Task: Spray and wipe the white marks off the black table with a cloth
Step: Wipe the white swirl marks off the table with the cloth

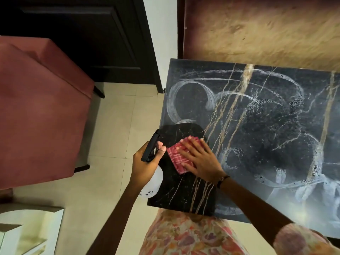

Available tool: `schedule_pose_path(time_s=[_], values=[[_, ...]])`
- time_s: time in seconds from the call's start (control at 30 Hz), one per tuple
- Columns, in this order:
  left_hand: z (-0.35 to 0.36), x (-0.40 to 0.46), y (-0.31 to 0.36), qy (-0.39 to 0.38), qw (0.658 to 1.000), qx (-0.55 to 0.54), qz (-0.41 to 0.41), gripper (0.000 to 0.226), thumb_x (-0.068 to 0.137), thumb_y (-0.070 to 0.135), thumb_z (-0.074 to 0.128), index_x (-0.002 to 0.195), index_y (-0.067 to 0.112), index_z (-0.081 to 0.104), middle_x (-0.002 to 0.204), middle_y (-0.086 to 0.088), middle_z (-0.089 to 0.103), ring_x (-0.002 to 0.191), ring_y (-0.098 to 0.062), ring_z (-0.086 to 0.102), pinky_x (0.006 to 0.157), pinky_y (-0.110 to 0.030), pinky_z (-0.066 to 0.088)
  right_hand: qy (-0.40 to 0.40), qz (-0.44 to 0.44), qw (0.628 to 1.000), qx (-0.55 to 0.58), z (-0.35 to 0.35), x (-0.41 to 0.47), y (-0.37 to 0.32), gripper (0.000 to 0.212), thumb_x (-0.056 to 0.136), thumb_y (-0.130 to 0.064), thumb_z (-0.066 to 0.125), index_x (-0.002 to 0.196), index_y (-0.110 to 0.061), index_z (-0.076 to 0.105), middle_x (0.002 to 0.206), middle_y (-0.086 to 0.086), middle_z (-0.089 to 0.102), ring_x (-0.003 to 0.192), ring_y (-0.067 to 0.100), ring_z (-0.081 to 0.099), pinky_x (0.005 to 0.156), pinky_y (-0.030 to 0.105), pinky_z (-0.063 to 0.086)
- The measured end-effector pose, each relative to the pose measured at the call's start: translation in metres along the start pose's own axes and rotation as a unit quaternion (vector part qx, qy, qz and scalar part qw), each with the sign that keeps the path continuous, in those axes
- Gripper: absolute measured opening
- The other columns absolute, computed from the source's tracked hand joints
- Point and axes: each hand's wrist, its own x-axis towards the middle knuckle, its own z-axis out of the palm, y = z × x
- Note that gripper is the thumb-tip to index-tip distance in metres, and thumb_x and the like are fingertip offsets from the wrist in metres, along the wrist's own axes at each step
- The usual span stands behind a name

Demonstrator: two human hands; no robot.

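My right hand (pixel 199 159) presses flat on the red checked cloth (pixel 177 157) on the black table (pixel 272 129), while my left hand (pixel 145 162) grips the spray bottle (pixel 153 183).

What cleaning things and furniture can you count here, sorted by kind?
Cloths: 1, the red checked cloth under the right hand.
Spray bottles: 1, the spray bottle gripped by the left hand.
Tables: 1, the black table with white marks.
Chairs: 1, the red chair.
Total: 4.
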Motion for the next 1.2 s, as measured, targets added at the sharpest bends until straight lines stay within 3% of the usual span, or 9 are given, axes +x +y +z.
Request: schedule_pose_path(time_s=[0.13,0.27,0.43,0.53,0.6,0.73,0.9,1.1,1.2], values=[[0.000,0.003,0.000,-0.001,1.000,-0.008,-0.005,0.011,0.085,0.018,0.067,0.096,0.021,0.068,0.077,0.006,0.067,0.062,-0.001,0.062,0.073,-0.020,0.049,0.004,0.094,0.996,-0.005,-0.016,0.026,0.040,0.061,0.097,-0.058,0.021,0.152,-0.030,0.017,0.160,0.003,0.017,0.149,0.026,0.007,0.118,0.053,0.008],[0.003,0.006,0.003,0.006,1.000,-0.005,-0.005,0.011,0.085,0.017,0.067,0.096,0.020,0.067,0.076,0.010,0.066,0.060,0.001,0.061,0.070,-0.015,0.049,0.011,0.174,0.984,0.029,-0.028,0.095,0.025,0.062,0.096,-0.058,0.015,0.151,-0.029,0.020,0.159,0.005,0.022,0.147,0.031,0.014,0.118,0.055,0.005],[0.009,0.011,0.007,0.008,1.000,0.007,-0.006,0.014,0.086,0.018,0.067,0.098,0.013,0.067,0.058,0.018,0.063,0.055,0.001,0.059,0.061,-0.011,0.046,-0.003,0.067,0.998,0.011,-0.021,0.105,-0.017,0.062,0.097,-0.056,0.015,0.151,-0.026,0.023,0.159,0.007,0.023,0.147,0.032,0.014,0.118,0.057,0.008],[0.013,0.013,0.012,0.019,1.000,-0.003,-0.014,0.013,0.085,0.020,0.068,0.097,0.017,0.067,0.069,0.013,0.067,0.056,0.001,0.059,0.061,-0.013,0.047,0.005,0.004,1.000,0.009,-0.012,0.059,0.001,0.060,0.098,-0.057,0.020,0.151,-0.027,0.025,0.159,0.004,0.019,0.148,0.028,0.012,0.117,0.052,0.008],[0.017,0.015,0.015,0.023,1.000,-0.014,-0.017,0.011,0.085,0.018,0.067,0.096,0.019,0.067,0.084,0.008,0.070,0.058,0.002,0.061,0.063,-0.012,0.050,0.022,0.006,1.000,-0.002,-0.012,0.035,0.032,0.060,0.098,-0.058,0.018,0.151,-0.029,0.021,0.159,0.004,0.016,0.148,0.027,0.009,0.117,0.053,0.008],[0.023,0.020,0.020,0.021,1.000,-0.014,-0.017,0.011,0.085,0.018,0.066,0.093,0.025,0.066,0.088,0.009,0.070,0.060,0.002,0.063,0.068,-0.013,0.052,0.031,0.095,0.995,-0.006,-0.021,0.050,0.082,0.060,0.098,-0.057,0.020,0.152,-0.029,0.018,0.160,0.004,0.019,0.148,0.027,0.009,0.119,0.053,0.008],[0.028,0.030,0.026,0.019,0.999,-0.019,-0.022,0.013,0.083,0.024,0.068,0.097,0.024,0.067,0.088,0.011,0.071,0.061,-0.002,0.062,0.075,-0.025,0.053,0.030,0.180,0.983,0.036,-0.035,0.130,0.061,0.064,0.095,-0.057,0.016,0.151,-0.027,0.024,0.159,0.007,0.022,0.146,0.033,0.016,0.116,0.056,0.004],[0.031,0.051,0.032,-0.001,1.000,0.009,0.002,0.008,0.085,0.021,0.067,0.091,0.024,0.066,0.061,0.021,0.063,0.054,0.002,0.058,0.059,-0.012,0.045,0.016,0.063,0.998,0.027,-0.022,0.118,0.031,0.061,0.098,-0.057,0.016,0.151,-0.028,0.022,0.160,0.004,0.019,0.148,0.029,0.009,0.118,0.056,0.008],[0.031,0.062,0.034,-0.009,1.000,-0.002,0.008,0.010,0.085,0.017,0.067,0.095,0.016,0.068,0.068,0.014,0.066,0.054,0.003,0.058,0.060,-0.010,0.046,0.038,0.030,0.999,0.014,-0.018,0.082,0.065,0.061,0.098,-0.060,0.016,0.150,-0.030,0.022,0.158,0.002,0.017,0.148,0.027,0.011,0.117,0.053,0.009]])
